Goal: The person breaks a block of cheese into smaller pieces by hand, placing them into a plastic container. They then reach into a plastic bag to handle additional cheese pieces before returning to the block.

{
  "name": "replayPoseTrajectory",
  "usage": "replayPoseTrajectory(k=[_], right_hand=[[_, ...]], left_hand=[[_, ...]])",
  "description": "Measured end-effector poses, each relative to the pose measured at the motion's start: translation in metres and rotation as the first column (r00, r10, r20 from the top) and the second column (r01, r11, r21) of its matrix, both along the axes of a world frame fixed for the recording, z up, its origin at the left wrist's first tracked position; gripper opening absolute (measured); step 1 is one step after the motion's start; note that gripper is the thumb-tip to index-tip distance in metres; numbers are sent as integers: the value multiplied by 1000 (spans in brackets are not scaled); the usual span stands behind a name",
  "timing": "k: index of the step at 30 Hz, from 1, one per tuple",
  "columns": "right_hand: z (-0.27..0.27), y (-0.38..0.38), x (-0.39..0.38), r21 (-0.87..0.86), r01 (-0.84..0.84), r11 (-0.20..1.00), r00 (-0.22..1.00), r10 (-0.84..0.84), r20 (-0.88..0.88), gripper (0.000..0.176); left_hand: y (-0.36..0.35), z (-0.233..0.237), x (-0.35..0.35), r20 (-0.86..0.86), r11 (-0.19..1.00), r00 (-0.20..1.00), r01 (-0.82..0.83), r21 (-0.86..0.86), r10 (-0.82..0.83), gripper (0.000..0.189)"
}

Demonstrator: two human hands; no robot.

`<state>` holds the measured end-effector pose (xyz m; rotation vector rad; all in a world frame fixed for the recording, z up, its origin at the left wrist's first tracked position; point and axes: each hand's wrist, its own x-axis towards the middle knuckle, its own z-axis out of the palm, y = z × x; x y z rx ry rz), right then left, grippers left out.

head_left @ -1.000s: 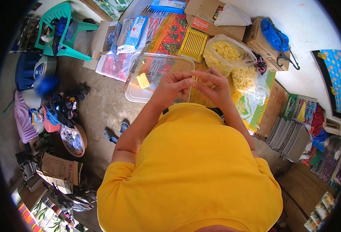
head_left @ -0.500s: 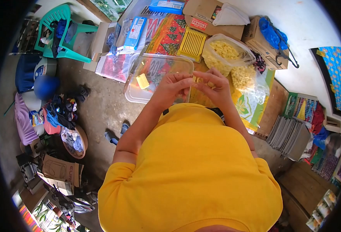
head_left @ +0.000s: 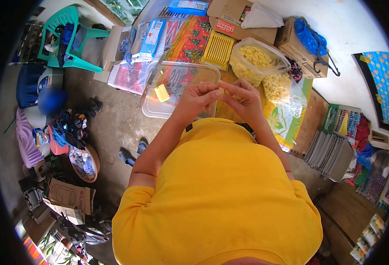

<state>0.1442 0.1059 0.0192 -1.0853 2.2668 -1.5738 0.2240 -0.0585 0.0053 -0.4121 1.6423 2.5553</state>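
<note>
My left hand (head_left: 197, 100) and my right hand (head_left: 246, 100) meet fingertip to fingertip over the near right corner of a clear plastic tub (head_left: 152, 110). Pinched between them is a small yellowish piece (head_left: 223, 90), mostly covered by my fingers; I cannot tell what it is. Inside the tub, left of my left hand, lies a yellow block (head_left: 161, 93). Beyond my right hand stands an open clear bag (head_left: 252, 59) full of small pale-yellow pieces, with a second bag (head_left: 277, 88) of them beside it. A yellow slotted tray (head_left: 217, 50) lies behind the tub.
Blue packets (head_left: 153, 37) and a cardboard box marked FRAGILE (head_left: 226, 26) are at the back of the table. A brown box (head_left: 302, 48) stands back right. Left on the floor are a green chair (head_left: 73, 42) and a basin of clothes (head_left: 88, 170). Grey stacked sheets (head_left: 324, 150) stand at right.
My fingers have shifted slightly around the small piece, my right fingers curling closer over it. The tub, block and bags stay in place; the view has moved a little.
</note>
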Motion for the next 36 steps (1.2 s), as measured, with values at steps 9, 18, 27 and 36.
replayPoseTrajectory(k=[9, 18, 27, 36], right_hand=[[3, -5, 0, -10, -13, 1000, 1000, 13, -28, 38], [6, -7, 0, -13, 25, 1000, 999, -24, 28, 38], [-1, -13, 5, 26, 44, 999, 999, -44, -15, 39], [-1, -17, 7, 72, 83, 994, 992, -76, -100, 40]], left_hand=[[-9, -4, -3, -2, 996, 996, 86, 25, -86, 21], [-14, -3, -7, 114, 944, 989, 49, 326, -90, 23], [-16, -4, -7, 74, 977, 991, 96, 191, -112, 20], [-18, -3, -6, 31, 984, 993, 107, 141, -112, 19]])
